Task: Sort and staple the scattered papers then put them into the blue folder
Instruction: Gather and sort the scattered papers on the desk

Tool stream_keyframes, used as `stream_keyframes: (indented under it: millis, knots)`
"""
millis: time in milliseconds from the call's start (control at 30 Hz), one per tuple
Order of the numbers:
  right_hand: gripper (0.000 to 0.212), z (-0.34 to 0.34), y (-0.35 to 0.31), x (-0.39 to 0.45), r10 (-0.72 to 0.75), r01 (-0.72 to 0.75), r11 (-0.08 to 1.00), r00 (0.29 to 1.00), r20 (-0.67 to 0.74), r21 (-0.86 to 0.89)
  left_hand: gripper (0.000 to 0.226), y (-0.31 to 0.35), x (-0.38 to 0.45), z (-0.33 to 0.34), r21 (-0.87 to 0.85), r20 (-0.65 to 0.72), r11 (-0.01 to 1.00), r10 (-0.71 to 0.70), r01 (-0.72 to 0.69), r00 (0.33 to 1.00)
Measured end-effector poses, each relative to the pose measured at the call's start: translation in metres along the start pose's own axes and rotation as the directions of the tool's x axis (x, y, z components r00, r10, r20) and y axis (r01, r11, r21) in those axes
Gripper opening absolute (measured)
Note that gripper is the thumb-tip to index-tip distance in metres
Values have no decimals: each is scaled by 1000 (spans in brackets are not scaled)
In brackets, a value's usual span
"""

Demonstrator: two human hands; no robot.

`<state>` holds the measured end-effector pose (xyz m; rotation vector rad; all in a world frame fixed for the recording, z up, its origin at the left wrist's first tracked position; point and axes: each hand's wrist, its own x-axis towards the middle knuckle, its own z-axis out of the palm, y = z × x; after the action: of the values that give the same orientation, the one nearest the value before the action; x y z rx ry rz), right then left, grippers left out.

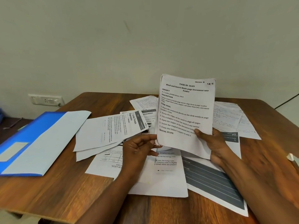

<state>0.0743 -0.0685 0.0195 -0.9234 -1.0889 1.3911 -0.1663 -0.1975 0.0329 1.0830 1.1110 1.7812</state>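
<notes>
Both grips clamp one printed sheet (186, 113), held upright above the worktop (56, 191): the right hand (213, 143) pinches its lower right edge with the thumb on the print, and the left hand (139, 149) curls round its lower left corner. Scattered papers (161, 175) cover the worktop's middle, largely overlapped and partly hidden by the held page. Blurred, the blue folder (32, 139) lies at the left edge.

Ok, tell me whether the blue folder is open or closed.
Open. The blue folder lies flat at the table's left side, its pale flap spread out toward the scattered papers. No sheet shows inside it.
</notes>
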Motion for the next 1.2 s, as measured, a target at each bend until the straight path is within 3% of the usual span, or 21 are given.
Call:
stream_keyframes:
  millis: [67, 167, 333, 533, 633, 733, 833, 900, 1000, 1133, 1200]
  knots:
    - [105, 1, -1, -1, -16, 16, 1000, 1000, 11, 3, 23, 1, 0, 0, -26, 4, 1000, -17, 17, 1000]
    - [85, 0, 0, 0, 1, -1, 1000, 1000, 24, 12, 18, 4, -1, 1, -78, 25, 996, -31, 33, 999]
    - [100, -1, 2, 2, -19, 18, 999, 1000, 22, 27, 23, 6, -2, 1, -105, 81, 994, -31, 40, 996]
    - [44, 0, 0, -1, -15, 12, 998, 999, 50, 67, 22, 6, -2, 0, -105, 66, 993, -47, 54, 997]
    - [29, -1, 1, 0, -10, 8, 999, 999, 39, 50, 18, 8, -3, 1, -75, 51, 996, -37, 41, 998]
    - [39, -3, 3, 1, 0, -1, 999, 999, 41, 41, 18, 8, -3, 2, -38, 29, 998, -43, 44, 999]
    - [89, -5, 5, 3, -2, 1, 1000, 999, 49, 16, 23, 7, -2, 2, -47, 33, 998, -49, 50, 998]
    - [101, -6, 5, 4, -1, 1, 1000, 999, 46, 7, 25, 6, -2, 2, -55, 34, 997, -51, 53, 998]
    - [107, -4, 4, 3, -3, 3, 1000, 999, 45, 5, 28, 6, -1, 2, -53, 36, 997, -52, 54, 998]
    - [88, -1, 0, -1, -7, 7, 1000, 999, 49, 11, 38, 6, -1, 2, -39, 36, 998, -52, 53, 998]
    - [89, -1, 0, -1, -16, 15, 1000, 999, 49, 14, 41, 6, -2, 2, -18, 36, 999, -51, 51, 998]
